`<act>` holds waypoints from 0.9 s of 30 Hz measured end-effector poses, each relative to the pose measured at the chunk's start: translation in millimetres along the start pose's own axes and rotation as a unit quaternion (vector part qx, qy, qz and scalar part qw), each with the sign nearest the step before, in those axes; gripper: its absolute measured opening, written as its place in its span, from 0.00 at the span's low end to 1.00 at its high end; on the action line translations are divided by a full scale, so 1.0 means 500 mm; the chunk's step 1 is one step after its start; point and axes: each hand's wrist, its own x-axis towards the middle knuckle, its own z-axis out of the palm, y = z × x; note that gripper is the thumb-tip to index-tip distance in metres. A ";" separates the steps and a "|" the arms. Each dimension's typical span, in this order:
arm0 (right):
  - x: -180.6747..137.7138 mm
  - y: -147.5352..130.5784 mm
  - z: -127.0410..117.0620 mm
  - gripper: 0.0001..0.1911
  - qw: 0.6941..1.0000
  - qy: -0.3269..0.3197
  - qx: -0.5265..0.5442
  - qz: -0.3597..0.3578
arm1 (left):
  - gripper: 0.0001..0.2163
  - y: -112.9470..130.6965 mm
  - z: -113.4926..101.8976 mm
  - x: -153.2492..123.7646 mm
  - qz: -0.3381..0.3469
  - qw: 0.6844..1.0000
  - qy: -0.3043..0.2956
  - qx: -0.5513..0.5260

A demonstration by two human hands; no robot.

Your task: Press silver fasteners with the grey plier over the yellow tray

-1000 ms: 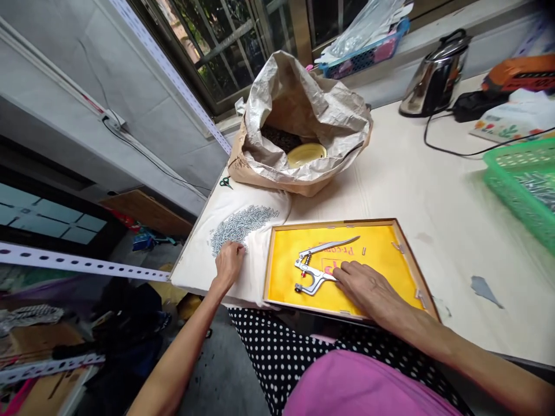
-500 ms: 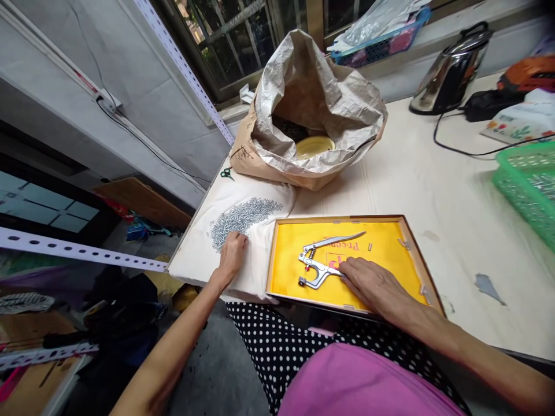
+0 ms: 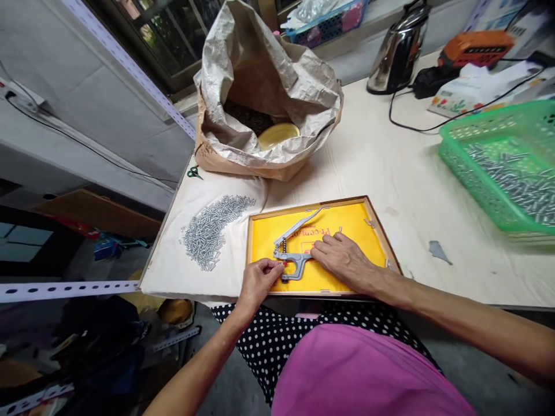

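A grey pair of snap-fastener pliers [image 3: 296, 261] lies over a shallow tray [image 3: 248, 242] lined in yellow. My right hand [image 3: 344, 261] is closed around the lower handle, while the upper handle stands spread away from it. At the open jaw, beside its red tip, my left hand [image 3: 261, 278] is pinched together; whatever sits between the fingertips is too small to make out. To the left, a pile of small silvery metal pins [image 3: 212, 228] is spread on white cloth. One small metal piece [image 3: 340, 229] shows just beyond my right hand.
A large paper sack [image 3: 251, 164] holding a yellow dish [image 3: 280, 135] stands behind the tray. Green scissors [image 3: 195, 173] lie left of it. On the right are a green basket [image 3: 470, 193] of metal pins, a kettle [image 3: 399, 55] and a cable [image 3: 392, 112].
My left hand has left the pin pile and moved right to the pliers' jaw. My right hand has taken a fuller grip on the handle. The view has swung right.
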 end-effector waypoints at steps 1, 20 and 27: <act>-0.002 -0.001 0.002 0.12 1.000 0.005 -0.001 -0.003 | 0.17 0.000 -0.001 0.000 0.003 1.000 0.001 0.012; 0.007 -0.007 -0.010 0.12 0.995 -0.090 0.033 0.030 | 0.12 0.038 -0.009 0.015 -0.144 0.979 -0.130 0.064; 0.026 0.044 -0.029 0.32 0.993 -0.068 0.084 0.044 | 0.14 0.041 -0.009 0.005 -0.149 0.980 -0.119 0.050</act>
